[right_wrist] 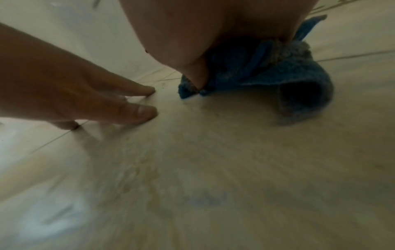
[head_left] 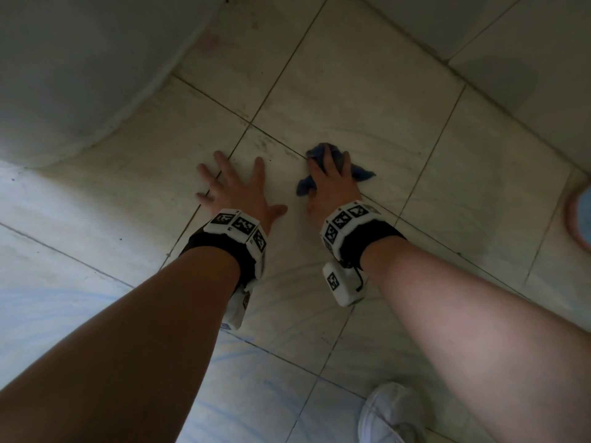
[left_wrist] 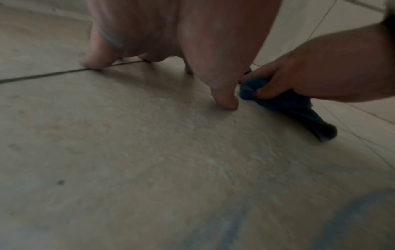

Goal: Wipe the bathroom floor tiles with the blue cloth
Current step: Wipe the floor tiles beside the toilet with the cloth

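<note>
The blue cloth lies bunched on the pale floor tiles, beside a grout line. My right hand lies on top of it, and in the left wrist view the thumb and fingers of the right hand curl round the cloth. In the right wrist view, folds of the cloth stick out from under my right hand. To the left, my left hand is planted on a tile with fingers spread, holding nothing. The left hand touches the floor with its fingertips.
A white curved fixture base rises at the upper left. Tiled wall meets the floor at the upper right. A white shoe stands at the bottom right. Faint curved wipe streaks show on the tile below my wrists.
</note>
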A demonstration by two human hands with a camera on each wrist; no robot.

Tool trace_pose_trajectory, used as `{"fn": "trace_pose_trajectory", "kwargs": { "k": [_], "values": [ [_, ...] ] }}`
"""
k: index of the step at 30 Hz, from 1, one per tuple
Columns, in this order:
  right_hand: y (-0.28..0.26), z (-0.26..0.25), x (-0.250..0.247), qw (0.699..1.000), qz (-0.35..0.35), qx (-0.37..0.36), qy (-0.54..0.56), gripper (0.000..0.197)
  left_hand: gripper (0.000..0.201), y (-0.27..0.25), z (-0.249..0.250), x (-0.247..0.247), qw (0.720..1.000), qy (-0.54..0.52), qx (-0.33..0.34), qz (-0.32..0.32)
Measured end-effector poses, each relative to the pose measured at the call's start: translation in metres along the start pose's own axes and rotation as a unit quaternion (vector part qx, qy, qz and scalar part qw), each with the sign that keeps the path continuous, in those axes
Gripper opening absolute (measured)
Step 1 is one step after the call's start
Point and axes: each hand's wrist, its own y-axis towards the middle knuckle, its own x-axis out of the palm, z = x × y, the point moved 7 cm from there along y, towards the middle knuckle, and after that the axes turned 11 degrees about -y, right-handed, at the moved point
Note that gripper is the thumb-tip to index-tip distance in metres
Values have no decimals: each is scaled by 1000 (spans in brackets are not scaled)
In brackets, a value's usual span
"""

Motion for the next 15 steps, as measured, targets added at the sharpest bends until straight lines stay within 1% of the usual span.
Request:
{"fn": "trace_pose_trajectory", "kwargs": {
  "k": [4,6,9,11,12,13,15],
  "values": [
    [16,-2,-22,999,29,-19,4,64,98,1,-2,1,1000,5,-1,0],
    [24,6,-31,999,35,-11,16,61,98,0,-2,1,1000,4,-3,-4],
    [31,38,-33,996,34,57,54,59,98,0,-3,0,1000,2,-5,-11],
    [26,60,-26,992,23,102,67,61,98,0,-2,-1,1000,6,-6,-15],
    [20,64,-20,991,19,113,68,62,98,0,-1,-1,1000,8,-5,-16],
    [14,62,-15,992,16,112,60,64,98,-1,-1,0,1000,10,-5,-15],
    [5,38,-8,997,11,69,24,67,98,-2,0,-1,1000,15,-5,-10]
  ]
}}
